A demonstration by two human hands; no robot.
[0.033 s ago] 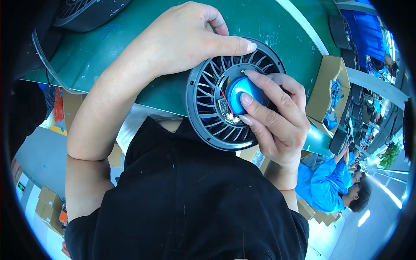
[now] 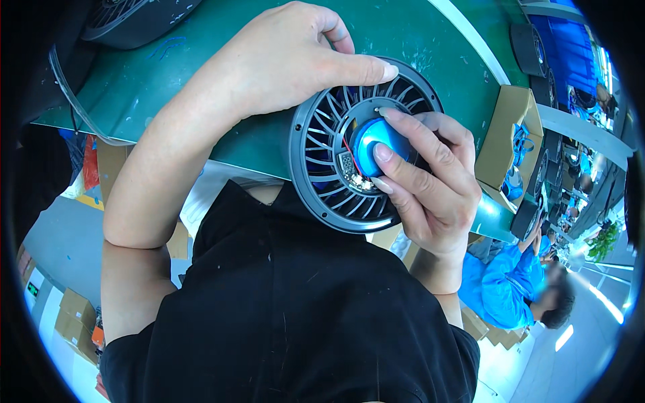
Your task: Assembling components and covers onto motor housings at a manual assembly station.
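A round black housing with curved spokes, like a small fan [image 2: 316, 201], is held tilted at the near edge of the green table. At its hub sits a blue, shiny, round part [image 2: 368, 144]; beside it are a thin red wire and a small circuit board [image 2: 347, 163]. My right hand [image 2: 433, 178] is closed on the blue part, with thumb and fingers pressed against its face and side. My left hand [image 2: 289, 64] rests its thumb on the housing's far rim; its other fingers curl behind and are partly hidden.
On the right of the green table [image 2: 403, 33] stands a cardboard box [image 2: 500, 141] with blue parts inside. Black round units [image 2: 529, 50] line the far right; another dark spoked unit [image 2: 134, 23] is at upper left. A person in blue [image 2: 500, 285] sits to the right.
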